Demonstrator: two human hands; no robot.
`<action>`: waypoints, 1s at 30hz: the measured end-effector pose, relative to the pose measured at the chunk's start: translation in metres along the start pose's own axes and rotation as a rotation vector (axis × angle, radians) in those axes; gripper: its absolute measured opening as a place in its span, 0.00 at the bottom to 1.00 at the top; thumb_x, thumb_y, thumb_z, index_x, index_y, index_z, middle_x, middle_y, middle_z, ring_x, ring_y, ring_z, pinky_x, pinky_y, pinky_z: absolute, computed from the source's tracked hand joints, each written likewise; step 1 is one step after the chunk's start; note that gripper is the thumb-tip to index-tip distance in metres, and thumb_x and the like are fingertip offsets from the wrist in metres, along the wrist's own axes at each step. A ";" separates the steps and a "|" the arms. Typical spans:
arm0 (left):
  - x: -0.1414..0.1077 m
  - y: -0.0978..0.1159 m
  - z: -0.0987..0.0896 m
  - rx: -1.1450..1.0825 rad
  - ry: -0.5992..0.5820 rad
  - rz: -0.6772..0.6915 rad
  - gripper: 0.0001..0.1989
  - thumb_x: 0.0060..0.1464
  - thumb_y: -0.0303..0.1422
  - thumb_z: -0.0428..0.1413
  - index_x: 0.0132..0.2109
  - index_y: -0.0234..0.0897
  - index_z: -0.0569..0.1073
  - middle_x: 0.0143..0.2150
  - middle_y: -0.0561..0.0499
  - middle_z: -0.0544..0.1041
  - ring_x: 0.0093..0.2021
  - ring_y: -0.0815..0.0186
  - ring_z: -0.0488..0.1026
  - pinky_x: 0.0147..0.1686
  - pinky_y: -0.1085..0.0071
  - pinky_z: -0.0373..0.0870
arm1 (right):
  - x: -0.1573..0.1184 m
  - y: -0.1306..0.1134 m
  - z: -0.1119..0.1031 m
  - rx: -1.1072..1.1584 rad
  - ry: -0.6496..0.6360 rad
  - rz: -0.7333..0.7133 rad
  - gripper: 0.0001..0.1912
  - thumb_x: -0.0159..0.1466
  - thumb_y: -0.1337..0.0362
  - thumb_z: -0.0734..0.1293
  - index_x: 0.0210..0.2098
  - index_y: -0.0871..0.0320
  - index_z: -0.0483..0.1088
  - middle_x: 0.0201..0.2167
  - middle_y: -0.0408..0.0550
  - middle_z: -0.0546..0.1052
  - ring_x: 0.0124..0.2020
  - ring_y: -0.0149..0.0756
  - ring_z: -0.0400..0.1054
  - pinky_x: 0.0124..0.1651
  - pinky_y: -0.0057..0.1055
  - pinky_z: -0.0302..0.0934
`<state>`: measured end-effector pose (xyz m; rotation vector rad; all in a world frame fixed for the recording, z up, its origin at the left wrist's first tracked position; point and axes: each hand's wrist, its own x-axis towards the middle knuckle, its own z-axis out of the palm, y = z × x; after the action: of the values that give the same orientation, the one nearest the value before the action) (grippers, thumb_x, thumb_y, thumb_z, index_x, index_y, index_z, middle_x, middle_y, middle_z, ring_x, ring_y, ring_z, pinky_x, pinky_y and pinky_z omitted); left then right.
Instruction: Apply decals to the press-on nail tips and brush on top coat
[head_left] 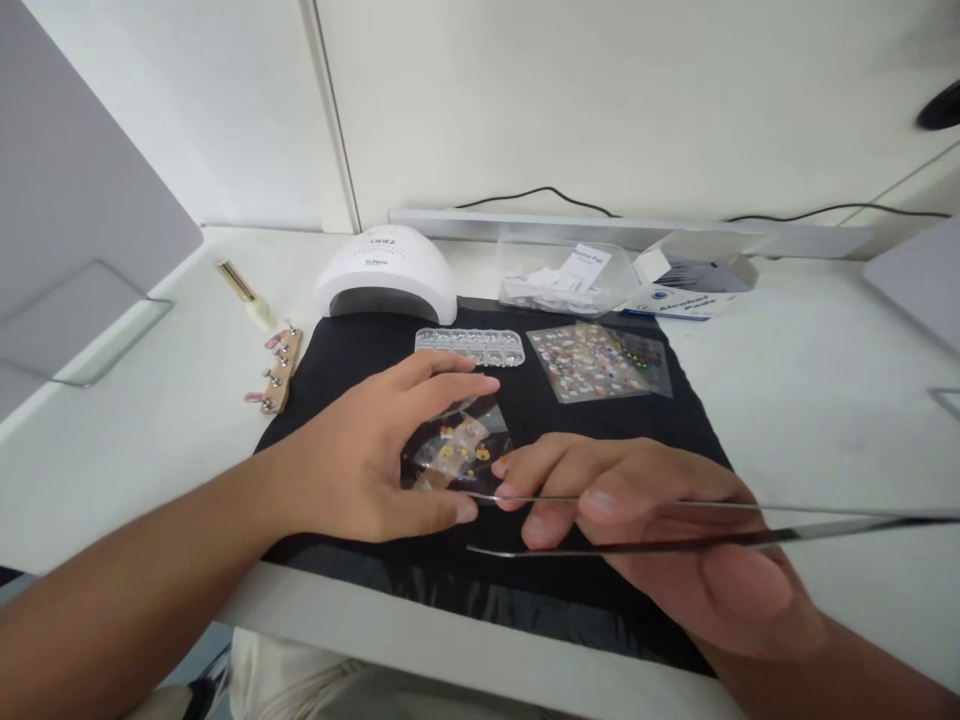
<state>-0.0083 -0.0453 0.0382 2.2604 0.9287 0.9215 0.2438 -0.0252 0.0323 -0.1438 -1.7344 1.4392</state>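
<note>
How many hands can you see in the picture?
2. The left hand is spread around the small clear packet on the black mat. The right hand is to its right, holding the tweezers.

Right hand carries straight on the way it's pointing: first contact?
Probably the clear packet, which sits just ahead of the right hand's fingertips, with the left hand beyond. Depth is unclear; it might pass above the packet.
</note>
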 end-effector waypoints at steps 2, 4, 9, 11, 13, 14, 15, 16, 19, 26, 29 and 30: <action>0.002 0.002 0.002 0.011 0.033 0.007 0.32 0.55 0.38 0.66 0.65 0.40 0.69 0.63 0.35 0.73 0.62 0.47 0.74 0.60 0.50 0.73 | -0.001 0.000 0.000 -0.013 -0.013 0.013 0.23 0.74 0.46 0.59 0.54 0.47 0.80 0.35 0.50 0.87 0.44 0.46 0.81 0.54 0.49 0.74; 0.003 0.004 0.003 0.035 0.040 0.023 0.27 0.56 0.37 0.65 0.61 0.36 0.72 0.58 0.36 0.78 0.56 0.49 0.78 0.55 0.52 0.76 | -0.002 0.000 -0.001 -0.015 -0.013 0.017 0.22 0.74 0.46 0.60 0.54 0.47 0.80 0.36 0.50 0.87 0.45 0.46 0.81 0.54 0.49 0.74; 0.003 0.007 0.004 0.118 0.040 0.032 0.19 0.57 0.35 0.63 0.55 0.35 0.76 0.51 0.38 0.83 0.48 0.50 0.82 0.48 0.54 0.77 | 0.001 -0.001 0.002 -0.028 0.013 0.028 0.22 0.74 0.46 0.60 0.53 0.45 0.80 0.34 0.49 0.87 0.43 0.47 0.81 0.52 0.51 0.75; 0.002 0.008 0.003 0.139 0.027 0.031 0.17 0.59 0.35 0.62 0.55 0.36 0.76 0.48 0.41 0.85 0.45 0.52 0.83 0.45 0.57 0.78 | 0.002 -0.001 0.004 -0.031 0.025 0.007 0.22 0.73 0.46 0.60 0.53 0.46 0.80 0.33 0.49 0.87 0.40 0.45 0.81 0.51 0.48 0.76; 0.001 0.009 0.002 0.163 0.003 0.032 0.16 0.61 0.35 0.61 0.55 0.38 0.76 0.45 0.43 0.86 0.42 0.55 0.83 0.42 0.60 0.77 | 0.002 -0.001 0.007 -0.012 0.057 0.001 0.22 0.74 0.46 0.60 0.53 0.47 0.81 0.33 0.50 0.87 0.40 0.45 0.81 0.51 0.47 0.76; 0.001 0.009 0.002 0.176 -0.003 0.032 0.17 0.62 0.36 0.60 0.57 0.38 0.75 0.44 0.45 0.86 0.41 0.56 0.83 0.41 0.62 0.77 | 0.001 0.000 0.008 0.003 0.076 0.004 0.23 0.74 0.46 0.59 0.52 0.48 0.81 0.33 0.50 0.87 0.41 0.45 0.81 0.51 0.47 0.76; 0.001 0.009 0.002 0.183 0.000 0.031 0.18 0.63 0.36 0.60 0.58 0.39 0.74 0.44 0.45 0.86 0.39 0.57 0.83 0.40 0.64 0.77 | 0.001 0.001 0.009 0.016 0.095 0.009 0.23 0.74 0.46 0.59 0.52 0.48 0.81 0.33 0.50 0.87 0.41 0.45 0.81 0.50 0.47 0.76; 0.001 0.010 0.001 0.181 0.011 0.027 0.19 0.63 0.35 0.60 0.59 0.39 0.73 0.45 0.46 0.86 0.38 0.58 0.84 0.39 0.65 0.77 | 0.000 0.003 0.010 0.028 0.109 0.013 0.23 0.73 0.45 0.60 0.52 0.48 0.81 0.32 0.50 0.86 0.42 0.46 0.81 0.50 0.46 0.77; 0.001 0.011 0.002 0.118 0.049 -0.009 0.19 0.61 0.34 0.61 0.58 0.39 0.71 0.46 0.46 0.86 0.36 0.61 0.84 0.34 0.70 0.77 | -0.001 0.006 0.011 0.064 0.142 -0.001 0.23 0.72 0.45 0.61 0.51 0.49 0.81 0.32 0.50 0.86 0.42 0.46 0.81 0.49 0.44 0.77; 0.001 0.013 0.002 0.028 0.050 -0.040 0.07 0.63 0.30 0.60 0.47 0.37 0.75 0.40 0.50 0.84 0.32 0.66 0.82 0.32 0.72 0.75 | -0.002 0.007 0.014 0.080 0.199 -0.016 0.22 0.73 0.47 0.62 0.50 0.51 0.82 0.32 0.49 0.86 0.40 0.44 0.81 0.50 0.42 0.76; 0.001 0.013 0.002 0.051 0.018 -0.043 0.07 0.64 0.30 0.59 0.48 0.35 0.77 0.39 0.49 0.84 0.34 0.65 0.82 0.32 0.72 0.75 | -0.002 0.007 0.015 0.064 0.195 -0.010 0.23 0.72 0.45 0.61 0.50 0.50 0.82 0.32 0.49 0.86 0.39 0.44 0.81 0.49 0.41 0.76; 0.001 0.012 0.001 0.059 0.010 -0.037 0.07 0.65 0.30 0.59 0.48 0.35 0.78 0.39 0.48 0.84 0.34 0.64 0.82 0.32 0.71 0.75 | -0.003 0.007 0.015 0.063 0.193 -0.013 0.23 0.72 0.45 0.61 0.50 0.50 0.82 0.32 0.49 0.87 0.39 0.44 0.81 0.49 0.42 0.76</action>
<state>-0.0017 -0.0525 0.0460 2.2814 1.0108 0.9014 0.2324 -0.0361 0.0254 -0.2303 -1.5296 1.4200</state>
